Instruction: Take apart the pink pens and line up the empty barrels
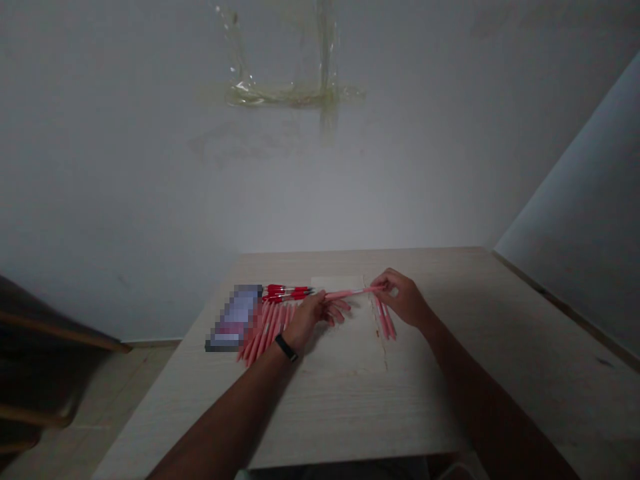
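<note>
Two bare hands, right grip (404, 300) pinching a slim pink plastic pen (353, 292), left grip (314, 315) spread just beside it

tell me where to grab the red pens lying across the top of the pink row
Pinch the red pens around their middles, straight from above. They lie flat and close together, with pink pens crowding the near side and a blurred object at their left end.
</note>
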`<state>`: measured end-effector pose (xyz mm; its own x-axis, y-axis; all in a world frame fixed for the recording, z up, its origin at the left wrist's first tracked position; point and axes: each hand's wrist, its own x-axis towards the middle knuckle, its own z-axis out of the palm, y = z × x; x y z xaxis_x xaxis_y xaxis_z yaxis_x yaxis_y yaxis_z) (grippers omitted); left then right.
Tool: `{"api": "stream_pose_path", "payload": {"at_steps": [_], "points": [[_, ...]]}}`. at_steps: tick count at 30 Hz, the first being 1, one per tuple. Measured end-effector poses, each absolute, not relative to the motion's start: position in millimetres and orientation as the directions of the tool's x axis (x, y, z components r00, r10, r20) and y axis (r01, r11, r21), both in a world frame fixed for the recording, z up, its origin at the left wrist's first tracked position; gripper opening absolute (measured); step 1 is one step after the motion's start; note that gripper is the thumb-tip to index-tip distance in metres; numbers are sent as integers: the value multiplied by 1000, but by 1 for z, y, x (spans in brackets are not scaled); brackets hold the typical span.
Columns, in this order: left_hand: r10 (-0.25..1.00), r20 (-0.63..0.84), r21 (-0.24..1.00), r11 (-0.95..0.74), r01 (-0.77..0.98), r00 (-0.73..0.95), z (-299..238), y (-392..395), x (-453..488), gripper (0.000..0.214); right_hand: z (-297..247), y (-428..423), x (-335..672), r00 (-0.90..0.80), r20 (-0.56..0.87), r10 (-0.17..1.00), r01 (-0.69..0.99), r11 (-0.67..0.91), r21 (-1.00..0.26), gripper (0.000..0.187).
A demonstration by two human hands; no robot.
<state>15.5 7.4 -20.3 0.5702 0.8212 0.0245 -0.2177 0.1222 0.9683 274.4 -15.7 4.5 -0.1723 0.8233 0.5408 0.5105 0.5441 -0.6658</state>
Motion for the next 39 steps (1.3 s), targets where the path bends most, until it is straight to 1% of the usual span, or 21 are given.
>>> {"api": "stream_pose_path", "payload": {"at_steps": [5,8,11,15,18,20,24,26,29,30,33,35,39], "points": [[847,51,992,20,-127,529,-19,8,12,54,5,-10,291,12,490,872,278,468,-839,16],[852,68,996,-27,-86,518,-19,7,13,47,5,-8,297,116,446,888,186,421,-888,19],[847,70,997,-51,-50,528,-19,5,14,40,5,-7,299,158,433,888,209,398,-893,21],[833,72,997,-69,-27,549,-19,5,15,37,5,-8,299,144,462,875,350,391,-851,24],[829,72,997,-75,-17,554,-21,6,15,37,7,-10,298,108,497,861,402,419,-814,25],[835,54,998,-53,-18,547,-22,6,15,39,8,-12,295,50,531,846,409,468,-783,24],[835,-3,999,26,-33,550,-24,4,17,43,8,-19,276,-170,609,775,408,617,-673,18],[833,-24,997,58,-44,553,-25,3,18,44,6,-24,261,-270,612,744,391,665,-636,16],[834,-34,994,87,-70,551,-26,4,19,42,0,-31,242,-390,575,719,371,694,-617,14],[836,-32,993,89,-79,548,-27,4,19,40,-2,-33,237,-434,545,718,389,694,-605,15],[841,-25,990,95,-101,541,-27,5,20,37,-6,-37,231,-479,488,729,458,682,-570,18],[840,-34,989,106,-102,541,-27,5,20,36,-5,-39,230,-490,468,735,474,676,-564,20],[834,-37,990,107,-95,551,-24,3,21,34,1,-40,231,-491,474,731,415,674,-610,18]]}}
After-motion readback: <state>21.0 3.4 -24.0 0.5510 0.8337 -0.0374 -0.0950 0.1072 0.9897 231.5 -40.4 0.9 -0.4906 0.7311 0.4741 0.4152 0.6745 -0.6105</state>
